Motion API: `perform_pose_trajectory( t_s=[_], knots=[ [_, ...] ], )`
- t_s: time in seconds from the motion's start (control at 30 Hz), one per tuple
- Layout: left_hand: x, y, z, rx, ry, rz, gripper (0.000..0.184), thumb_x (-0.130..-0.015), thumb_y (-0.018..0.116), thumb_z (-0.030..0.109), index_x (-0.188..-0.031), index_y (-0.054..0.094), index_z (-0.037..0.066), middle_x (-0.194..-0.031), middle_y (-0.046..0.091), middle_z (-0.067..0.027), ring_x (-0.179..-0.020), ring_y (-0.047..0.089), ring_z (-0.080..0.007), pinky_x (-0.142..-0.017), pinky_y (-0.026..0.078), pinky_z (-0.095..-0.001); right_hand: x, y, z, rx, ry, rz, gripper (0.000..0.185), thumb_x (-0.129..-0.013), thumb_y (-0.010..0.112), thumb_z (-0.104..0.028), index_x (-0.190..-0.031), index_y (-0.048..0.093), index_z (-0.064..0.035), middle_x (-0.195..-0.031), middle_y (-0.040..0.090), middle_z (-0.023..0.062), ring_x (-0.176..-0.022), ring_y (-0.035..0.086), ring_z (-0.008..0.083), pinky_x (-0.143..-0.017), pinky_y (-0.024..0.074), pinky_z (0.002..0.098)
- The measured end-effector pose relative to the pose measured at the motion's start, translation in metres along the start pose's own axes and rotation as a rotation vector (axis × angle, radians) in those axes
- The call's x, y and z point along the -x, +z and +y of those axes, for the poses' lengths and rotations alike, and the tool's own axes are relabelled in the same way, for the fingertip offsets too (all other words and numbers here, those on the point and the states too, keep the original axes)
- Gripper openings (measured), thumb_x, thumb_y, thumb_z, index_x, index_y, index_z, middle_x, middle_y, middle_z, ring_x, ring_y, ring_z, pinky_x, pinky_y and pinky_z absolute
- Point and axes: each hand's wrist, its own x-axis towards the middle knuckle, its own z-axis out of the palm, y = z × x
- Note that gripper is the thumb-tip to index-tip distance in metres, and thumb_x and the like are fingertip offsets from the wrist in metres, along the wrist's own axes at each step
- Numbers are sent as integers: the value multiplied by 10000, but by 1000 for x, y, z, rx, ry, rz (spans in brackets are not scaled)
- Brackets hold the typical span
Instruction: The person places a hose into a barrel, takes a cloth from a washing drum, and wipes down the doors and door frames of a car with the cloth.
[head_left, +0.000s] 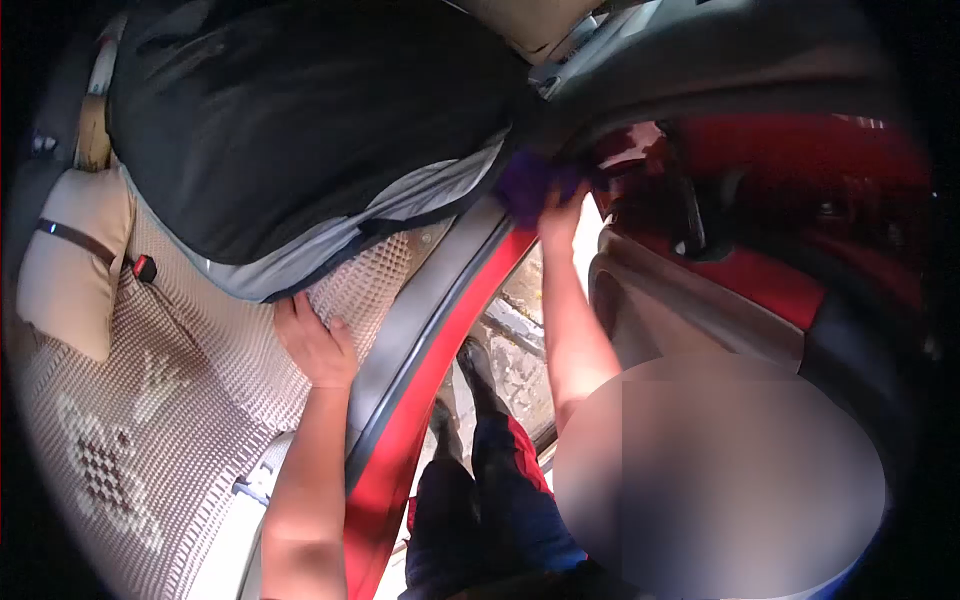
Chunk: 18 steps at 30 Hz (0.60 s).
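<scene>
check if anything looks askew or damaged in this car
Slightly askew: the black cover has its grey edge creased and bunched toward the open red door, rather than lying smooth. No clear damage shows, though the purple cloth is too blurred to judge.

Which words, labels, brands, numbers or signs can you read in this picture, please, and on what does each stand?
None can be read.
Red-buttoned buckle: too small to tell whether it is lettered.
Seat cover: a woven pattern, no readable lettering.
</scene>
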Motion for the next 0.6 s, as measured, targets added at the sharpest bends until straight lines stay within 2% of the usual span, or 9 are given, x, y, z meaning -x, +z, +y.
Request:
perform_pose_trajectory(
  t_s=[0.1,0.17,0.2,0.23,0.3,0.37,0.47,0.5,0.6],
  knots=[
    [4,3,1,-29,-2,53,634,-910,340,437,-1309,356,-55,-1282,395,-317,-1170,374,-494,-998,273,-564,101,-10,10,-53,188,-309,589,-925,492,-219,-1363,263,102,-1400,330,300,-1329,296,396,-1115,213,396],
    [7,2,0,-31,-6,69,625,-905,357,426,-1314,357,-46,-1300,388,-304,-1192,363,-485,-1016,261,-557,184,-24,-3,84,279,-505,602,-927,498,-248,-1374,258,77,-1363,383,298,-1284,371,393,-1083,274,404],
    [9,1,0,-51,-16,49,621,-898,375,418,-1318,358,-39,-1314,380,-296,-1210,352,-474,-1029,253,-550,218,-40,-20,-33,289,-639,626,-920,507,-259,-1385,245,68,-1360,393,290,-1276,388,385,-1074,291,396],
    [7,-1,0,-67,-18,35,619,-890,393,409,-1323,358,-32,-1329,372,-288,-1229,342,-462,-1041,244,-543,240,-60,-39,-128,462,-806,616,-905,531,-260,-1363,289,71,-1354,406,282,-1284,385,365,-1069,300,381],
    [6,-11,3,-32,-1,68,601,-872,450,359,-1330,360,-18,-1345,369,-270,-1245,339,-443,-1056,238,-534,295,-79,-31,-114,280,-837,584,-873,589,-249,-1307,376,80,-1274,488,266,-1204,472,353,-1030,353,367],
    [8,-17,-3,-30,-4,-11,597,-857,493,309,-1342,357,-12,-1362,364,-265,-1261,336,-435,-1068,241,-515,308,-132,-66,-414,466,-944,514,-874,595,-172,-1290,404,62,-1215,541,184,-1127,514,228,-965,412,338],
    [12,-24,-12,40,-111,-168,606,-841,542,234,-1362,349,-9,-1394,349,-265,-1298,330,-400,-1089,252,-461,309,-244,-135,-624,428,-968,404,-892,570,-136,-1253,453,2,-1120,555,59,-1033,499,138,-919,422,311],
    [13,-25,-15,87,-157,-228,604,-841,549,224,-1362,354,-11,-1402,345,-267,-1308,328,-387,-1093,256,-442,310,-285,-158,-594,222,-902,394,-891,573,-152,-1246,469,-15,-1119,551,49,-1032,488,125,-916,416,303],
    [27,-74,15,223,-303,-407,543,-833,562,175,-1303,407,-48,-1360,387,-277,-1273,368,-396,-1075,291,-442,320,-419,-220,-513,321,-824,425,-871,626,-225,-1219,496,-19,-1106,562,53,-1025,499,129,-928,413,304]
  ],
)
